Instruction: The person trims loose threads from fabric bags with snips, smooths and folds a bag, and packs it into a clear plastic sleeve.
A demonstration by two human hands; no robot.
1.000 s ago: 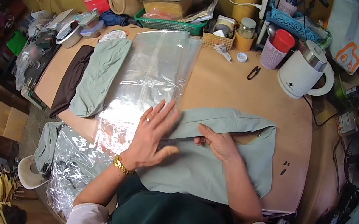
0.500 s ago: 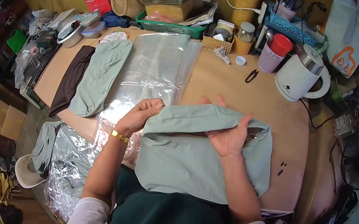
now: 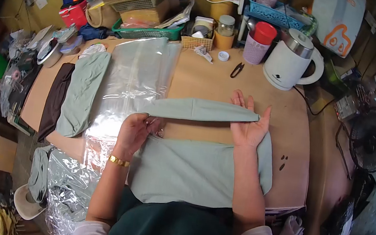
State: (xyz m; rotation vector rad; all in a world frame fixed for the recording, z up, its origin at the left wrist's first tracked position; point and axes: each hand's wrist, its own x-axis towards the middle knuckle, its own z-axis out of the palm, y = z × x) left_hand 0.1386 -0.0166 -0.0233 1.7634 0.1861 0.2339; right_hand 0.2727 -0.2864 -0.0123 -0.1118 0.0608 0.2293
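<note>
Beneath the clear plastic sheeting [image 3: 131, 75], a broad brown tabletop [image 3: 203, 83] is partly covered and is seen bare on both sides. To the right of the sheeting's near part, a grey-green cloth [image 3: 185, 170] is laid, one long strip of it raised clear of the main panel, so that brown surface is shown between the two. Just left of the sheeting, a folded grey-green piece [image 3: 83, 94] is placed, and farther left of it a dark brown piece [image 3: 56, 102] is laid alongside. Behind the sheeting's far end, a green basket [image 3: 147, 33] is heaped with packets and papers. Well to the right of that end, a white kettle [image 3: 283, 63] is stood upright.

Right of the sheeting, the right hand [image 3: 250, 132] is turned palm up, its fingers spread apart and its thumb stretched away; the raised strip is borne across the palm, not clasped. By the sheeting's right side, the left hand [image 3: 132, 133] is held at the strip's left end, fingers partly curled; whether the cloth is pinched there cannot be told. A gold watch [image 3: 119, 161] is worn on that wrist. Right of the sheeting's far end, dark snips [image 3: 237, 70] and a white cap [image 3: 223, 55] are laid out; much farther right of the sheeting, small dark pieces [image 3: 282, 166] are scattered.
</note>
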